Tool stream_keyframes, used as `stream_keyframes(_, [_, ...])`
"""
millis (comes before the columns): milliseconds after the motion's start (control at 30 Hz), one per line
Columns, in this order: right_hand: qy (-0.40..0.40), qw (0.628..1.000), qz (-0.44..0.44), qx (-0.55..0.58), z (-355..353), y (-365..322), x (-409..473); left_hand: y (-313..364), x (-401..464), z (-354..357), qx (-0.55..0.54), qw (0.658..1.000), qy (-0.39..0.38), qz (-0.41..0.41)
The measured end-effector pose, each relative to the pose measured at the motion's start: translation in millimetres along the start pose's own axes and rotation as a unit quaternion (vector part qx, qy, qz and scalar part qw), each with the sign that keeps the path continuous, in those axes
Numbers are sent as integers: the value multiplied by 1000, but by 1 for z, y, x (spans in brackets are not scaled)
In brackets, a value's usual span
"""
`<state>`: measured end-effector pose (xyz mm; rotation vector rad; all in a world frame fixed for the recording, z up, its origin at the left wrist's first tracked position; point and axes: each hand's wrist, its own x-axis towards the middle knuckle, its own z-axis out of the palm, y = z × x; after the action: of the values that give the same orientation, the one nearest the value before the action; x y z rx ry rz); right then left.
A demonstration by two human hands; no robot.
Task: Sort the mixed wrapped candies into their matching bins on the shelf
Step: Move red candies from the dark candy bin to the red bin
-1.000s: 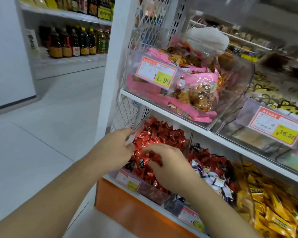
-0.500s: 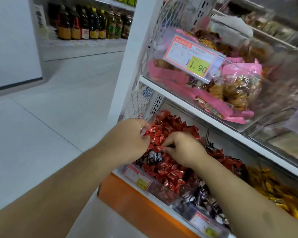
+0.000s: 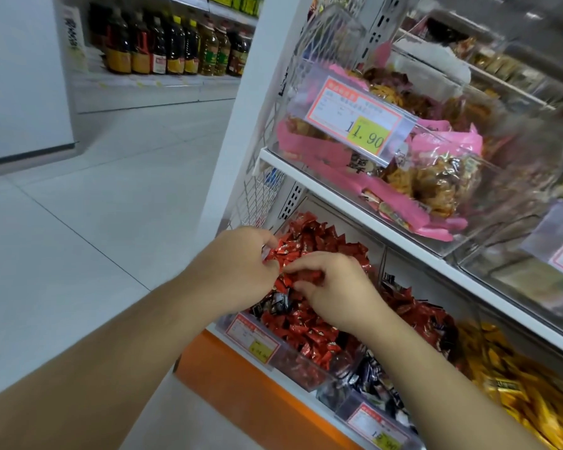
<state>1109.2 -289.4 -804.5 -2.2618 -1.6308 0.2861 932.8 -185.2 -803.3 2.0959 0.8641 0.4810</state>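
Note:
A clear bin [image 3: 293, 360] on the lower shelf is heaped with red wrapped candies [image 3: 309, 332]. A few dark wrapped candies [image 3: 278, 302] lie among the red ones just below my hands. My left hand [image 3: 238, 271] is over the bin's left side, its fingers curled around several red candies. My right hand [image 3: 335, 287] rests on the pile with curled fingers, pinching red candies beside the left hand. To the right stands a bin of dark and red candies [image 3: 381, 384], then a bin of yellow candies [image 3: 517, 384].
On the upper shelf [image 3: 338, 203] a clear bin with pink snack bags [image 3: 420, 177] and an 11.90 price tag [image 3: 358, 121] overhangs the candy bins. An orange base [image 3: 241, 381] runs under the lower shelf. Bottles [image 3: 176, 43] fill a far shelf across the tiled floor.
Both hands have come together at the upper left of the red candy pile. The right hand moved up from the pile's front, and the view shifted right.

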Motion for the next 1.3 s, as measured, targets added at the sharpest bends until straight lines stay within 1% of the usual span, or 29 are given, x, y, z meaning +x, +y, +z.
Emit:
stream_keyframes(67, [-60,998,-18,17,8,-9,3,-1,0,0,1,1000,1,-3])
stream_keyframes(133, [-99,994,-33,-16,20,-8,9,-1,0,1,-4,1000,-1,-4])
stream_keyframes(267, [-85,993,3,-77,33,13,22,-2,0,1,-4,1000,-2,-5])
stream_keyframes(433, [-92,992,25,-80,31,23,27,-2,2,3,2,1000,5,-5])
stream_keyframes(533, [-70,995,22,-61,29,23,24,-4,2,3,-1,1000,2,-6])
stream_keyframes(633, [-18,1000,14,7,23,17,17,-5,4,4,0,1000,-2,-2])
stream_keyframes(667, [-24,999,11,37,22,14,15,-5,4,4,0,1000,0,-1])
stream_keyframes(733, [-78,994,-9,69,21,7,12,-4,3,5,0,1000,6,-1])
stream_keyframes(800, [-129,990,-21,51,26,4,11,-3,3,5,0,1000,9,1])
stream_keyframes(833, [-132,990,-20,39,28,5,13,-2,2,5,2,1000,10,2])
stream_keyframes(967, [-105,994,0,-11,34,21,23,-4,3,6,3,1000,14,1])
stream_keyframes(1133, [-109,992,39,-51,38,31,29,-5,5,8,8,1000,18,1])
stream_keyframes(1300, [-126,986,18,-110,40,28,28,-6,4,8,8,1000,17,1])
